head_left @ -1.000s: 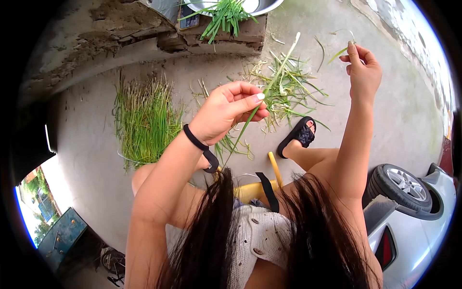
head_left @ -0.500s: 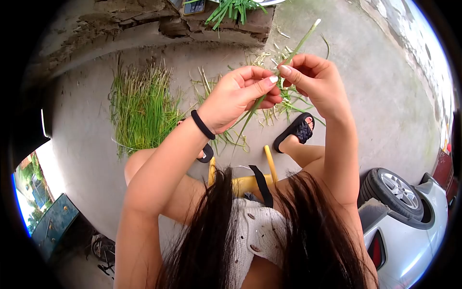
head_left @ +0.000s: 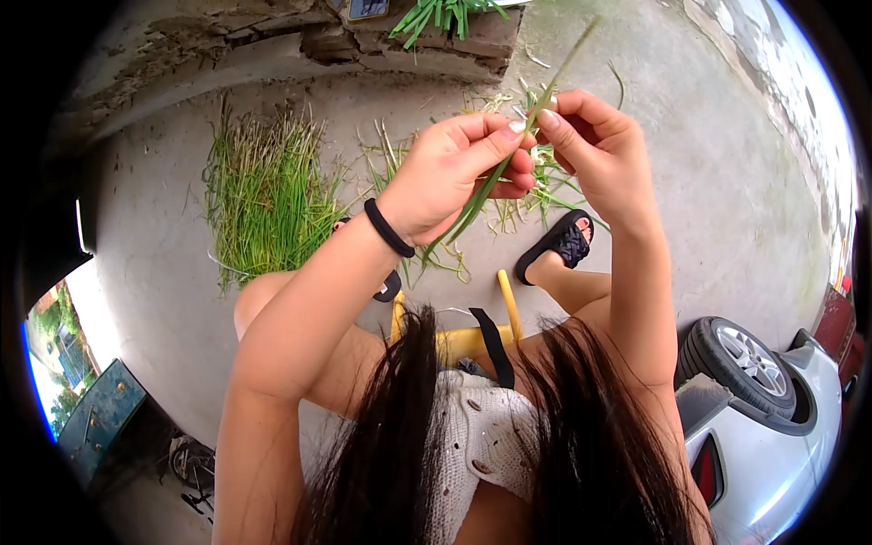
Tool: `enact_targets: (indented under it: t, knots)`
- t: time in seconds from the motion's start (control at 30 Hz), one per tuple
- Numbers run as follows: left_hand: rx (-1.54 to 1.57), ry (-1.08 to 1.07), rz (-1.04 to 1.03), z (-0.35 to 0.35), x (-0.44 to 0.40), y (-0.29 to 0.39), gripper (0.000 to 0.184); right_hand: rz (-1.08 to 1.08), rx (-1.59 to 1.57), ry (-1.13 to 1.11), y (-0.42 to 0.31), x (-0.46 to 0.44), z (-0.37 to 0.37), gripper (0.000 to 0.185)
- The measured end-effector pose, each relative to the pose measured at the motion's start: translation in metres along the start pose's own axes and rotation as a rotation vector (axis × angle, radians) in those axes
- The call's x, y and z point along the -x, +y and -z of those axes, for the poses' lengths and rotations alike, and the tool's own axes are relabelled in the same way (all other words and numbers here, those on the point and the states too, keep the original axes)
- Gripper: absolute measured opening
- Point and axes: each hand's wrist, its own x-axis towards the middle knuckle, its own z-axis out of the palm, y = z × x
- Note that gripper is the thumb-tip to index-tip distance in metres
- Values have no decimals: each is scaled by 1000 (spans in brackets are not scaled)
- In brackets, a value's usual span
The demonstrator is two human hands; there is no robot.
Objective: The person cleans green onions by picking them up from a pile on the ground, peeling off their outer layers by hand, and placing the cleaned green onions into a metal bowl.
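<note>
A long green stalk [head_left: 547, 96] runs slantwise between my two hands, its upper end pointing up and right and its leaves hanging below. My left hand [head_left: 468, 168] pinches it between thumb and fingers, with a black band at the wrist. Close beside it, my right hand [head_left: 595, 150] has thumb and forefinger pressed together at the stalk. Beneath the hands, loose peelings and leaves [head_left: 545, 195] lie scattered on the ground, partly hidden. A large bundle of green stalks [head_left: 268, 200] lies on the ground at the left.
At the top, a broken ledge [head_left: 409, 59] bears a phone [head_left: 368, 8], green leaves [head_left: 440, 16] and the edge of a basin. Below are black sandals [head_left: 568, 241] and a yellow stool [head_left: 463, 341]. A silver car [head_left: 772, 472] with a wheel [head_left: 749, 359] stands at right.
My right hand has come in from the upper right to meet my left hand at the stalk. The thin piece it held earlier is out of sight.
</note>
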Motion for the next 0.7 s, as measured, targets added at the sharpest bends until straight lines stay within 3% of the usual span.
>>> enact_targets:
  t: [0.17, 0.3, 0.6, 0.67, 0.7]
  knots:
    - [22, 10, 38, -4, 3, 2, 21, 51, 58, 73, -1, 0, 2, 17]
    - [-6, 13, 49, -3, 5, 1, 21, 76, -83, 273, -5, -7, 10, 17]
    - [-72, -38, 91, -1, 12, -2, 21, 345, -296, 681, -13, -18, 63, 16]
    - [-81, -26, 105, -2, 13, -2, 21, 344, -228, 736, -13, -17, 78, 14]
    - [-87, -19, 109, -1, 13, -2, 21, 246, 20, 671, -17, -13, 82, 13]
